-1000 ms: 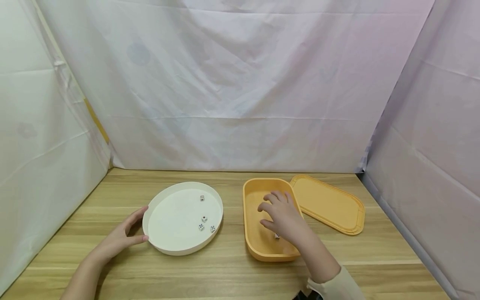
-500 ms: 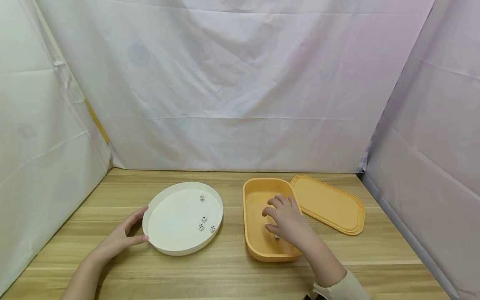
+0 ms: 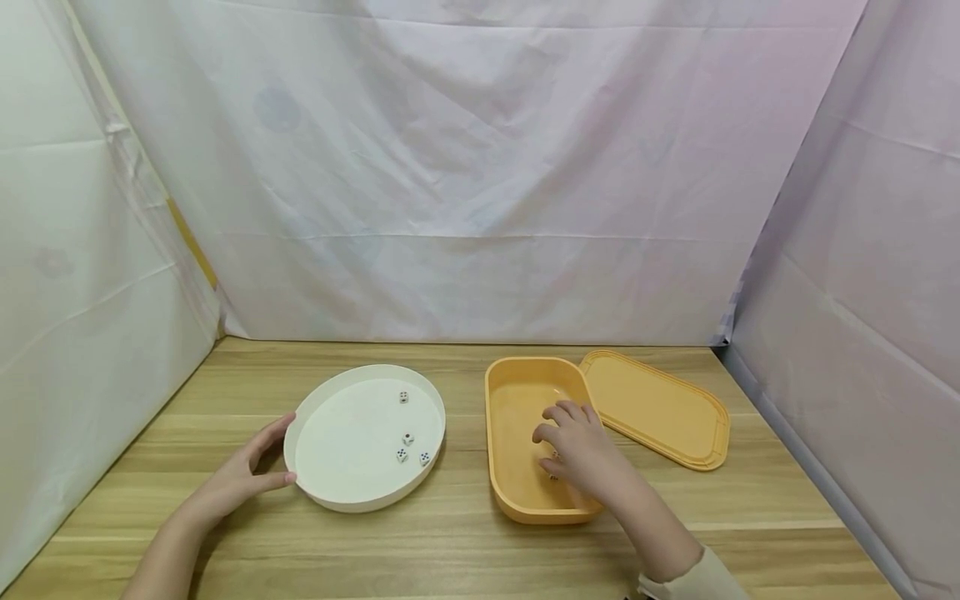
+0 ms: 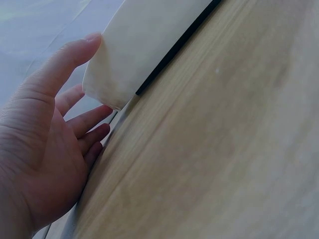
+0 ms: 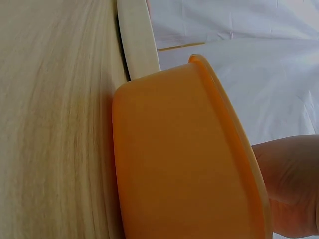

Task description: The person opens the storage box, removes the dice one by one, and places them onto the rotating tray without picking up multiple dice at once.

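My left hand (image 3: 232,483) rests against the left side of a round white tray (image 3: 330,467), thumb and fingers spread along its wall. Seen from the left wrist, the thumb of that hand (image 4: 55,134) touches the tray's rim (image 4: 134,45). Several white dice (image 3: 402,456) lie on the tray's right half. My right hand (image 3: 581,450) reaches into an orange box (image 3: 517,492), its fingers loosely bent. Beneath the thumb, a die (image 3: 553,477) is partly hidden. In the right wrist view the box wall (image 5: 184,159) covers the fingertips.
An orange lid (image 3: 660,408) lies flat on the wooden table (image 3: 420,550), at the right of the box. White cloth (image 3: 480,167) hangs behind and along both sides.
My right hand has drawn back a little toward me inside the box and slightly right. The left hand and the dice on the tray stay where they were.
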`<state>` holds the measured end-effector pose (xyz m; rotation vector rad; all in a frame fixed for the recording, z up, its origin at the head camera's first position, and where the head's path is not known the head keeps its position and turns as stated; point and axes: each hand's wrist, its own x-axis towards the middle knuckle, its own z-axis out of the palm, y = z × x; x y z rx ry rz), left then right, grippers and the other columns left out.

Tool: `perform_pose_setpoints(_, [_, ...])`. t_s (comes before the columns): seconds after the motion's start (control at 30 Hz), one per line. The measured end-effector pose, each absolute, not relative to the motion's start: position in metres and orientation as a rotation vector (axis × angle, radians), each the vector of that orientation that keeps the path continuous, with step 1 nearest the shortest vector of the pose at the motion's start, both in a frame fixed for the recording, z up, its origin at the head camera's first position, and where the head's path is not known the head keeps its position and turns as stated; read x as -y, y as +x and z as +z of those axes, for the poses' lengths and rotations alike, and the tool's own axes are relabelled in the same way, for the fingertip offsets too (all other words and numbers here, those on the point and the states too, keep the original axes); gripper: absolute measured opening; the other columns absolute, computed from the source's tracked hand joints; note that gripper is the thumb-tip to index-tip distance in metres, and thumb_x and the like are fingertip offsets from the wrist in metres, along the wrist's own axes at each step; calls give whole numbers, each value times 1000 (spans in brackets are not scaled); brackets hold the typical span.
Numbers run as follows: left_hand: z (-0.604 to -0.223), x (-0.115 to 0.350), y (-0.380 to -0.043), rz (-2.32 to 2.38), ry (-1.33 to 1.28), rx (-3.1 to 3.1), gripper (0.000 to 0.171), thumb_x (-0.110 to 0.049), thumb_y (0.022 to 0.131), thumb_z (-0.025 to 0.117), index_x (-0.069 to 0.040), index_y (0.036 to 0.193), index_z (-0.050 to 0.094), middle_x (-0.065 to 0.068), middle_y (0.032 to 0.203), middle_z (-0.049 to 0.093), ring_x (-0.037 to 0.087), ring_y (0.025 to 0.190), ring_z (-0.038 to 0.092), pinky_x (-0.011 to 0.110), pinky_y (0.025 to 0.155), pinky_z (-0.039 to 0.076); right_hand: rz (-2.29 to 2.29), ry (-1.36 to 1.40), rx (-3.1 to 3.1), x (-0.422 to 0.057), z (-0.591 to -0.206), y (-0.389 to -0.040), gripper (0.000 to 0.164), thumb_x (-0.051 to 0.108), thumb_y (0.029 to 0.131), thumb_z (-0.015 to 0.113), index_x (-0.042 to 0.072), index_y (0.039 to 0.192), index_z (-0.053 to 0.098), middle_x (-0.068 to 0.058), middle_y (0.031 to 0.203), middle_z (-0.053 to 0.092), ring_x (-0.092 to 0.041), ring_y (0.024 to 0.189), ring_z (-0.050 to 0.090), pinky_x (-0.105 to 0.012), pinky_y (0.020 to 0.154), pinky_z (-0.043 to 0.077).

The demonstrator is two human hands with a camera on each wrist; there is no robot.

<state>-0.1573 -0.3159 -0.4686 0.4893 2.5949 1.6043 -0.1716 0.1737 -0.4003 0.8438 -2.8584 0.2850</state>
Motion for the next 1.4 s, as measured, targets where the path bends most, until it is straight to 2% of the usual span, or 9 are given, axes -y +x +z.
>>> perform_pose_setpoints(0.73, [-467,316,-157,1601,491,-2604,82,-8,85,71,-7,152,23,26,148,28,-17,119,27,3,90,22,209,867,2872,-179,-407,-173,18,19,75,83,18,84,66,-12,118,58,-38,121,43,-62,100,27])
perform_pose_setpoints(1.4, [-467,316,-157,1576,483,-2617,83,-9,85,71,-7,152,23,26,148,28,-17,119,26,3,90,21,186,840,2930,-180,-412,-175,25,15,71,81,21,67,58,-13,116,59,-40,120,43,-64,100,26])
